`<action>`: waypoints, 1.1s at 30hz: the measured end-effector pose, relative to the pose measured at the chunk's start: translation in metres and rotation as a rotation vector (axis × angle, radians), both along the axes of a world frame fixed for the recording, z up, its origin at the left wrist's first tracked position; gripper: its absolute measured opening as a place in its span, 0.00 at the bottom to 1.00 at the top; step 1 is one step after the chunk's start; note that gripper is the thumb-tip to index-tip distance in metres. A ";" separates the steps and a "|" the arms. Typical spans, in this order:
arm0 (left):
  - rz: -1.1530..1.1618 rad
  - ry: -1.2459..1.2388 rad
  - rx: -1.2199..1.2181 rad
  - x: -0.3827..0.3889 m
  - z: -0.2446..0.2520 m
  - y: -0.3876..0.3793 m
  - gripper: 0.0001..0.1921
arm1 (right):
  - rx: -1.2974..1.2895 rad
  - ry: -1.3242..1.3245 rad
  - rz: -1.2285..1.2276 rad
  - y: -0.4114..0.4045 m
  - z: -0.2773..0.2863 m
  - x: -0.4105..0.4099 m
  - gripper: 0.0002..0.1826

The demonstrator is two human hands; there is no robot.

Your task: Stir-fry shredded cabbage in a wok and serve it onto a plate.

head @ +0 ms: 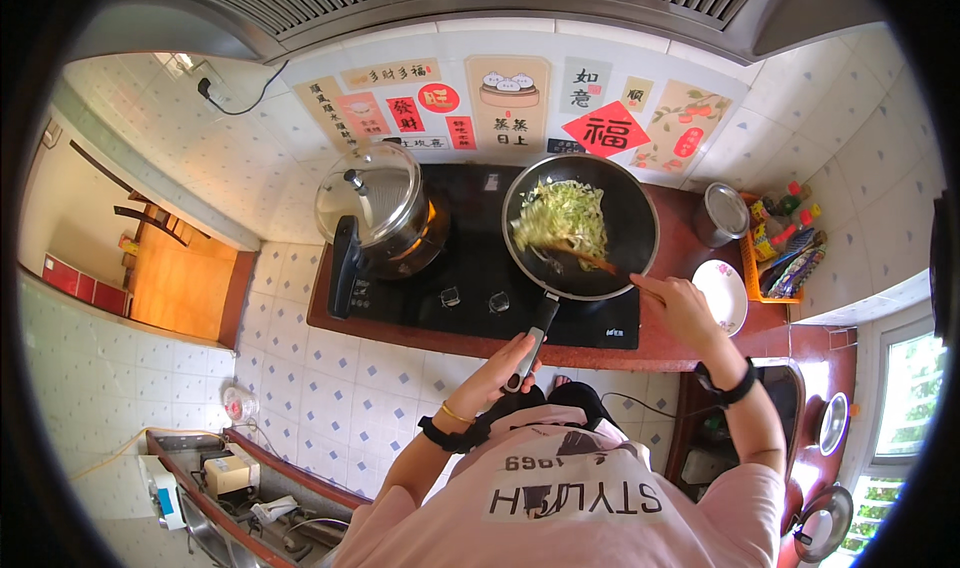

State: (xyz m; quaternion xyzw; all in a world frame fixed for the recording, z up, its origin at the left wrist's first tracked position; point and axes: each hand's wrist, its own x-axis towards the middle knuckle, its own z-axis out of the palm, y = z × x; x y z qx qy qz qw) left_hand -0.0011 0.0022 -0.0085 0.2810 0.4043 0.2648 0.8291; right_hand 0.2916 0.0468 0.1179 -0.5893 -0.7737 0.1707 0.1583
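Note:
A dark frying pan (634, 223) with a steel rim stands on the right side of the black glass cooktop (472, 230). Shredded pale green cabbage (574, 208) lies in its left half, blurred at the lower left where a wooden spatula (592, 259) meets it. My right hand (671, 303) grips the spatula's handle from the right, over the pan's lower right rim. Below the pan, my left hand (512, 365) is closed around its grey and black handle (534, 343).
A lidded pressure cooker (382, 215) sits on the left burner, its black handle jutting towards me. Right of the pan are a lidded metal canister (724, 209), a white floral plate (720, 294) and an orange basket (750, 257) of seasonings. A range hood (450, 2) hangs overhead.

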 end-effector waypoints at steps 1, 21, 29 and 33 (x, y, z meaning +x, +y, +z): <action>-0.001 -0.002 0.003 0.000 -0.001 0.001 0.23 | 0.003 0.127 -0.070 0.002 -0.006 -0.005 0.14; -0.021 0.001 0.042 -0.004 -0.006 -0.001 0.22 | 0.166 0.171 -0.210 0.010 -0.036 0.004 0.18; -0.003 0.002 0.007 -0.005 -0.001 -0.002 0.18 | 0.038 -0.420 0.002 -0.024 0.013 -0.013 0.22; -0.004 -0.038 -0.007 -0.003 0.005 -0.001 0.15 | 0.064 -0.475 -0.010 -0.009 -0.004 -0.016 0.23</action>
